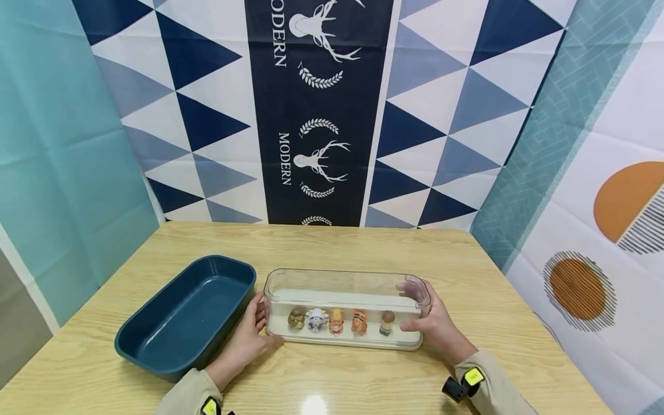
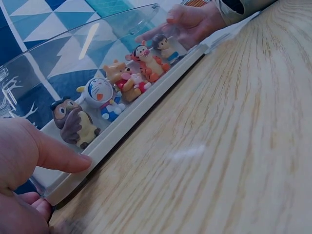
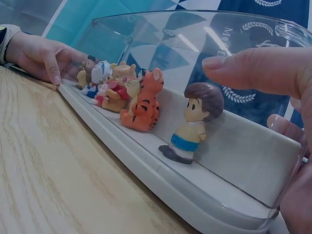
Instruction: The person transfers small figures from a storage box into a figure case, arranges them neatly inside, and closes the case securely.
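Note:
A long clear display box (image 1: 347, 297) with a white stepped base lies crosswise before me. My left hand (image 1: 248, 340) grips its left end, the thumb along the base's front edge. At the opposite end my right hand (image 1: 438, 323) holds the box, its thumb in front and other fingers seen behind through the clear wall. Several small figures stand in a row inside: an owl (image 2: 73, 122), a white-headed figure in blue (image 2: 101, 97), a yellow bear (image 2: 121, 80) with a small pink figure, an orange striped tiger (image 3: 145, 105) and a brown-haired boy (image 3: 192, 122).
A deep dark blue basin (image 1: 181, 317) stands at the left, close beside my left hand and the box's left end. Under everything is a light wood table (image 1: 363, 380). Patterned cloth (image 1: 321, 115) hangs behind the table's far edge.

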Action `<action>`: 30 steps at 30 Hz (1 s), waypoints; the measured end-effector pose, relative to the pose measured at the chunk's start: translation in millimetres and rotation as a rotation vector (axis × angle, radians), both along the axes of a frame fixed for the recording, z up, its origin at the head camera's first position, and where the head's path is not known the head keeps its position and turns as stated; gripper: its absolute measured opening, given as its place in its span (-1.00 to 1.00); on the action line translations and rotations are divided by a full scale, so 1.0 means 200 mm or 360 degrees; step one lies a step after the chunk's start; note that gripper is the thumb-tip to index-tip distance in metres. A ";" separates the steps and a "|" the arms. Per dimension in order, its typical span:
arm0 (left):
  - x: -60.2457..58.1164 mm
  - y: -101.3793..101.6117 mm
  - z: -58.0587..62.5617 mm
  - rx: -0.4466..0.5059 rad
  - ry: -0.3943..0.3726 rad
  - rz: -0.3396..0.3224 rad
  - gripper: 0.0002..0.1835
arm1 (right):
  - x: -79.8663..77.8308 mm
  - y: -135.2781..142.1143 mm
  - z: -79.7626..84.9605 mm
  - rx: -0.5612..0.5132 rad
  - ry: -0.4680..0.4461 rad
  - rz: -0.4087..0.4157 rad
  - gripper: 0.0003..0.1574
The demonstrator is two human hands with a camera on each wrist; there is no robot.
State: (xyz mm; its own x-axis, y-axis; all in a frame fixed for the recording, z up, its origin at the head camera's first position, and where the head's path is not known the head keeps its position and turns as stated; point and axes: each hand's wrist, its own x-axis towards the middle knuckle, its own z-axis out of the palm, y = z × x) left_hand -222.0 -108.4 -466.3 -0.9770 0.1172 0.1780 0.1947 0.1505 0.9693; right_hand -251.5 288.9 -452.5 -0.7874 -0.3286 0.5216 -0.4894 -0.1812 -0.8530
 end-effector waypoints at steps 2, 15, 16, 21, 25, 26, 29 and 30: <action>0.00 0.00 -0.01 0.0008 -0.0010 0.0000 0.18 | 0.00 0.01 -0.01 0.0010 -0.0019 0.0003 0.12; -0.01 0.00 0.00 -0.0009 0.0027 -0.0005 0.19 | -0.01 0.01 -0.01 0.0033 0.0004 0.0026 0.17; -0.02 0.00 -0.01 -0.0010 0.0023 -0.0007 0.19 | -0.01 0.01 -0.01 0.0029 0.0021 0.0043 0.17; -0.02 0.01 -0.01 -0.0009 0.0016 -0.0005 0.19 | 0.00 0.01 -0.01 0.0021 0.0102 0.0098 0.14; -0.01 0.01 -0.02 -0.0014 0.0000 -0.0001 0.18 | 0.00 0.01 -0.01 0.0045 0.0134 0.0098 0.13; -0.01 0.01 -0.02 -0.0014 0.0000 -0.0001 0.17 | 0.00 0.01 -0.02 0.0052 0.0137 0.0091 0.14; -0.01 0.02 -0.02 -0.0007 0.0014 0.0007 0.16 | 0.00 0.02 -0.02 0.0071 0.0151 0.0095 0.16; -0.01 0.02 -0.02 -0.0004 0.0018 0.0011 0.16 | 0.00 0.02 -0.02 0.0075 0.0154 0.0099 0.17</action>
